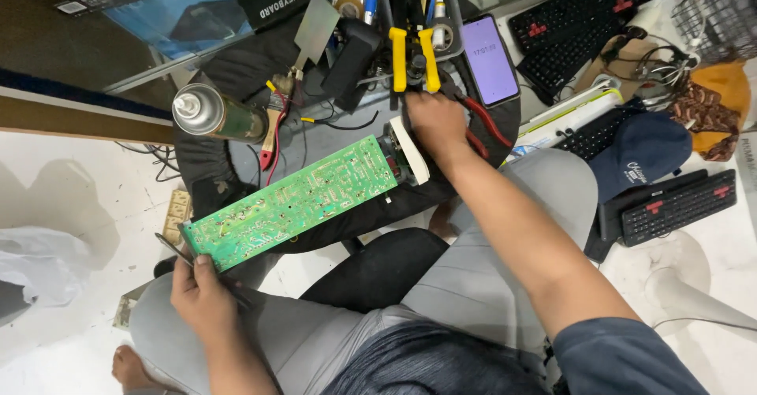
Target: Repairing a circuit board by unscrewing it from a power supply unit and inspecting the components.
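A long green circuit board (296, 200) lies slanted across a dark stool top (236, 72) in front of my knees. My left hand (203, 296) grips the board's near left corner and also holds a thin metal tool (172, 248). My right hand (431, 123) reaches to the board's far right end, resting by red-handled pliers (487, 121), fingers curled; whether it grips them is unclear. A white part (411, 152) sticks out at that end of the board.
A spray can (214, 114) lies at the left. Yellow-handled pliers (412, 57), a scraper (314, 28), a lit phone (488, 58) and loose wires sit at the back. Several black keyboards (678, 203) and a dark cap (640, 156) lie at the right. A white bag (35, 257) lies left.
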